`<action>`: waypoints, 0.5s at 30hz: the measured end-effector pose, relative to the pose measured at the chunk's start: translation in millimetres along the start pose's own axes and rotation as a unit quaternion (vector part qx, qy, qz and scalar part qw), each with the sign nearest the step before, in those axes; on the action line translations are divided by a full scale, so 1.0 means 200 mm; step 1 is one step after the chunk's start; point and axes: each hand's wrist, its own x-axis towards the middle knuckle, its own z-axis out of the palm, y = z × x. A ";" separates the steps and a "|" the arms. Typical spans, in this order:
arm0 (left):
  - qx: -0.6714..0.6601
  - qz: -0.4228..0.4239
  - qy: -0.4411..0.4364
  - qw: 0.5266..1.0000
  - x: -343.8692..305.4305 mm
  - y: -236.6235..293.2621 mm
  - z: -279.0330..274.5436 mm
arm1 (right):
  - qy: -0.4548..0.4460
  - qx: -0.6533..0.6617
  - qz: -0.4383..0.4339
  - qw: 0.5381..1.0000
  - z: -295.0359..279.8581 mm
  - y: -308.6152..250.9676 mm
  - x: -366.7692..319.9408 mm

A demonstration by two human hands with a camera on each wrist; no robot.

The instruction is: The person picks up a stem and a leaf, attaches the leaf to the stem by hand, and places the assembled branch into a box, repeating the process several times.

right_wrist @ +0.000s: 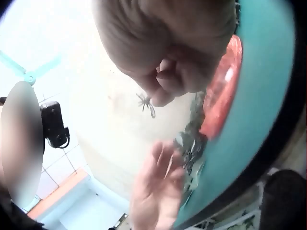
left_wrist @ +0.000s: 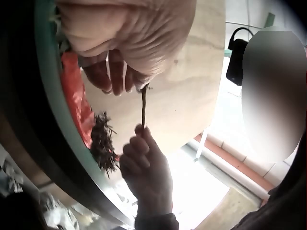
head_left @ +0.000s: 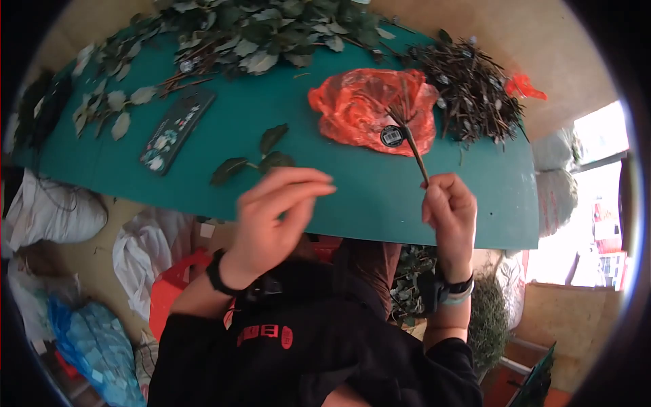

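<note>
My right hand (head_left: 449, 207) pinches the lower end of a thin brown stem (head_left: 418, 159) between thumb and fingers. The stem's far end splits into several bare twigs, and a round black label with a barcode (head_left: 392, 136) hangs beside them. My left hand (head_left: 281, 210) is held over the table's near edge, fingers extended and holding nothing. In the head view it is apart from the stem. Just beyond it, a small sprig of green leaves (head_left: 274, 159) lies on the green tabletop (head_left: 352, 210). The right wrist view shows the left hand (right_wrist: 158, 187) with its palm turned up.
A crumpled red plastic bag (head_left: 339, 102) lies behind the stem. To its right is a heap of bare stems (head_left: 478, 95). A pile of leafy branches (head_left: 264, 34) lines the back, and a dark floral-patterned phone (head_left: 175, 132) lies at left. White sacks (head_left: 57, 210) stand below.
</note>
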 end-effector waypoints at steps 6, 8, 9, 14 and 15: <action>-0.302 -0.153 -0.105 0.935 0.03 0.05 0.27 | -0.081 0.130 0.040 0.987 0.20 0.09 -0.17; -0.372 -0.180 -0.117 0.903 0.01 0.03 0.30 | -0.111 0.121 0.047 0.985 0.21 0.12 -0.21; -0.364 -0.190 -0.121 0.904 0.00 0.02 0.30 | -0.102 0.127 0.049 0.985 0.20 0.12 -0.22; -0.203 -0.177 -0.168 0.948 -0.02 0.05 0.27 | -0.070 -0.008 0.020 0.997 0.04 0.09 -0.20; -0.130 -0.153 -0.179 0.963 -0.02 0.06 0.27 | -0.043 -0.004 -0.028 0.999 0.01 0.08 -0.19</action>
